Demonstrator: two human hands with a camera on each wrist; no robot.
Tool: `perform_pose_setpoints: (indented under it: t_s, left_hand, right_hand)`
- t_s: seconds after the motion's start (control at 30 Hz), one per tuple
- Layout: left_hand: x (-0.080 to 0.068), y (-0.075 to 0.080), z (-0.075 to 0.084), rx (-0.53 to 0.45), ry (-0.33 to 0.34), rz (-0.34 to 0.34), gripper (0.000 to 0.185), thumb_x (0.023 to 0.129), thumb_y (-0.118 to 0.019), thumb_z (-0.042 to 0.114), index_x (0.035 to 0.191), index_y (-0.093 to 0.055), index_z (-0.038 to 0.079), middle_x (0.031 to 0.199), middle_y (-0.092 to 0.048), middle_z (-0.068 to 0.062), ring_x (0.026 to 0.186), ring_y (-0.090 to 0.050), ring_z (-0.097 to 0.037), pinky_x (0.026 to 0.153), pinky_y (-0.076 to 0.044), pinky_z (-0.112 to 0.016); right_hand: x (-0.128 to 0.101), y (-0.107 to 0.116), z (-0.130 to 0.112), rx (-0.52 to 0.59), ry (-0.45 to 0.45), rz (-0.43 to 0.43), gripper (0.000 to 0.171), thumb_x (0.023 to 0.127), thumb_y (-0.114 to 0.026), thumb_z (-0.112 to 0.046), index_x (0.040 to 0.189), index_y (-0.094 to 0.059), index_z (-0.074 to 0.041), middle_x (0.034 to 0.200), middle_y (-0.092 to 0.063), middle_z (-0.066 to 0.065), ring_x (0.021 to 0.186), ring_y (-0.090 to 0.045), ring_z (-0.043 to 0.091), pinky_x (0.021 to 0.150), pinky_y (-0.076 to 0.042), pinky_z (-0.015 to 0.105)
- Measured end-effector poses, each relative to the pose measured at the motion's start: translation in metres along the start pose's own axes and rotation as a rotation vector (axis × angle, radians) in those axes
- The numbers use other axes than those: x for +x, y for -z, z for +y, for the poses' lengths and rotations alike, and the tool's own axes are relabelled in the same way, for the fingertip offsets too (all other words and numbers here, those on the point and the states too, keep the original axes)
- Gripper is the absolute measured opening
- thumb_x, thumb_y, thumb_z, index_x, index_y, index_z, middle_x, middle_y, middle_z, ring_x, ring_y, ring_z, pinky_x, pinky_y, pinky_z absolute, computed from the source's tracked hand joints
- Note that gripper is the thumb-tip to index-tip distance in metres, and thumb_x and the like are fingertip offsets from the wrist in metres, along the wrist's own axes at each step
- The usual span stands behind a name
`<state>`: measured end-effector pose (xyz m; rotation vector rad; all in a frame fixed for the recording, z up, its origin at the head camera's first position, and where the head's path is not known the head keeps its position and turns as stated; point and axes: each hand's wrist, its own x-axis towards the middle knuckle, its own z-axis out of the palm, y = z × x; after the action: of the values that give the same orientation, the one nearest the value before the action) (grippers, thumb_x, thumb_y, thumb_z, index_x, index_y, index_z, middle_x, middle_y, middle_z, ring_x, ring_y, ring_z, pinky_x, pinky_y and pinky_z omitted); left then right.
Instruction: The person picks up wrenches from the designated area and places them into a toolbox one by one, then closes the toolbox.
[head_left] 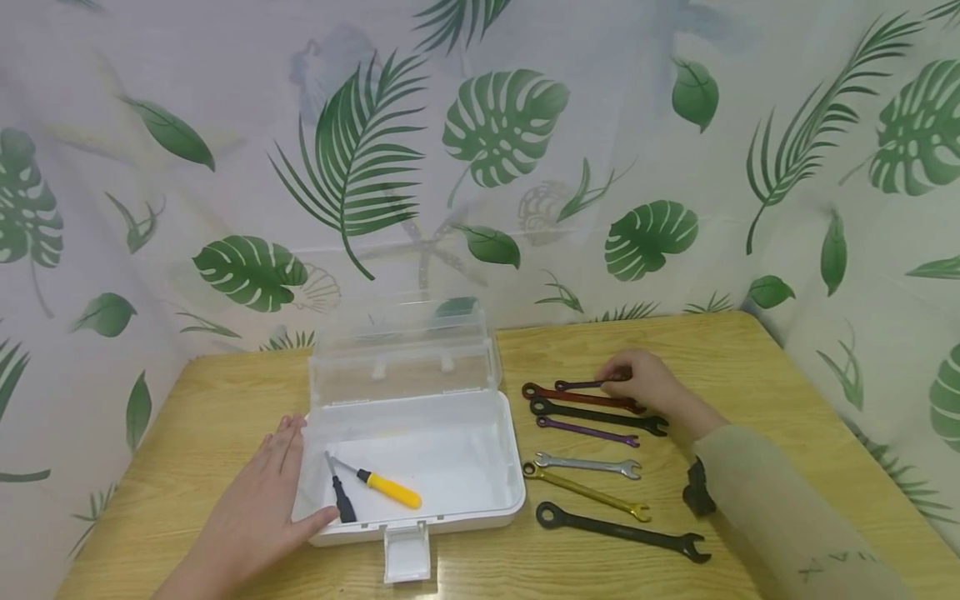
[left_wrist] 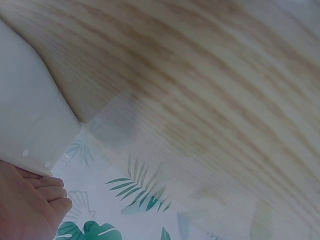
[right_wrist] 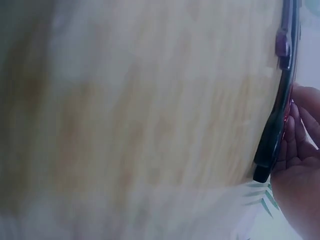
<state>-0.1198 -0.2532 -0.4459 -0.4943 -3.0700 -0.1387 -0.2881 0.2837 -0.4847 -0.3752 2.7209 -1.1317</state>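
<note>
Open toolbox (head_left: pixel 465 492) holds two screwdrivers (head_left: pixel 375 487). Left hand (head_left: pixel 258 500) flat at its 9 o'clock wall; right hand (head_left: pixel 645 383) pinches small dark wrench (head_left: pixel 581 385).

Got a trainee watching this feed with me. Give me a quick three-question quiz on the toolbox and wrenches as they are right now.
1. True or false: the white toolbox has its clear lid raised.
2. How many screwdrivers lie inside it?
A. none
B. two
C. four
3. Fill in: the right hand pinches the small dark wrench at the ____ end of the row, while the left hand rests against the box's left side.

Key
1. True.
2. B: a yellow-handled screwdriver and a black-handled screwdriver.
3. Far: it is the one farthest from the person, just beyond the red wrench.
</note>
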Motion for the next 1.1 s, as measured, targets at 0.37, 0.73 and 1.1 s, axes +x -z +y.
perform_pose_setpoints:
  t_s: [0.37, 0.73, 1.1]
  left_hand:
    - [0.0, -0.001, 0.0, -0.007, 0.008, 0.012, 0.116, 0.092, -0.064, 0.073, 0.158, -0.031, -0.016, 0.172, -0.027, -0.03, 0.158, -0.031, -0.048, 0.127, -0.035, -0.061]
    - [0.001, -0.003, 0.0, -0.01, -0.006, 0.022, 0.114, 0.093, -0.065, 0.071, 0.158, -0.031, -0.016, 0.172, -0.027, -0.03, 0.159, -0.03, -0.047, 0.13, -0.033, -0.059]
    - [0.001, -0.003, -0.001, 0.006, -0.002, 0.016, 0.115, 0.092, -0.064, 0.073, 0.157, -0.033, -0.016, 0.171, -0.029, -0.03, 0.158, -0.032, -0.048, 0.127, -0.036, -0.061]
  right_hand:
    - [0.003, 0.001, 0.0, 0.002, 0.007, -0.008, 0.014, 0.097, -0.072, -0.003, 0.108, -0.075, 0.005, 0.095, -0.071, 0.014, 0.081, -0.06, 0.016, 0.069, -0.053, 0.03]
    - [-0.006, 0.003, -0.008, 0.065, 0.004, -0.046, 0.012, 0.104, -0.065, -0.006, 0.11, -0.07, 0.003, 0.085, -0.063, 0.01, 0.071, -0.052, 0.017, 0.055, -0.047, 0.029]
    - [-0.001, 0.003, -0.036, -0.057, 0.089, 0.033, 0.009, 0.102, -0.069, -0.008, 0.106, -0.076, -0.003, 0.097, -0.073, 0.011, 0.082, -0.06, 0.014, 0.07, -0.051, 0.026]
